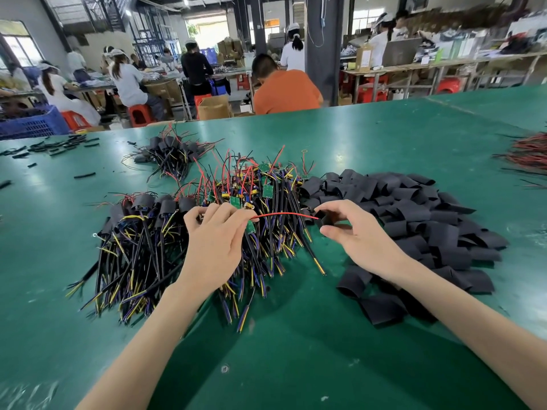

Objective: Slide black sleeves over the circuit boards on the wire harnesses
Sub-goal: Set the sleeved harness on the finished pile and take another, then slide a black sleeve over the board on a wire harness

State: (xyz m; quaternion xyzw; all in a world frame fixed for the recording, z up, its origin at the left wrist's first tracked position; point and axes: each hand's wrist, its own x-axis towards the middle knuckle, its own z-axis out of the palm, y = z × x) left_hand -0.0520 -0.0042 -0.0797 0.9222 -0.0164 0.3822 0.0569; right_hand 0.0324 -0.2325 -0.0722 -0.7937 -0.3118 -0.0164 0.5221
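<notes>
In the head view, the left hand (213,241) pinched a small green circuit board (251,226), its fingers curled round it. The right hand (355,236) pinched one black sleeve (325,221) between thumb and fingertips. A red wire (284,214) ran from the board across the gap to the mouth of the sleeve. Whether its tip was already inside could not be told.

The sleeve looked light, soft and easily flattened. It would likely need holding by its sides near the mouth, squeezed just enough to stay open. The board looked stiff, light and probably fragile at its joints. Holding it by its edges, or by the cable just behind it, seemed safer, with the thin leads gathered so they would not snag or buckle.

Beyond and under the left hand lay the tangle of bare harnesses (266,184), and to that hand's left lay sleeved harnesses (142,214). The heap of loose sleeves (414,220) spread to the right of and beyond the right hand. The green table (296,365) showed between the forearms, which gave room to draw the work towards the body; its near edge was out of view
</notes>
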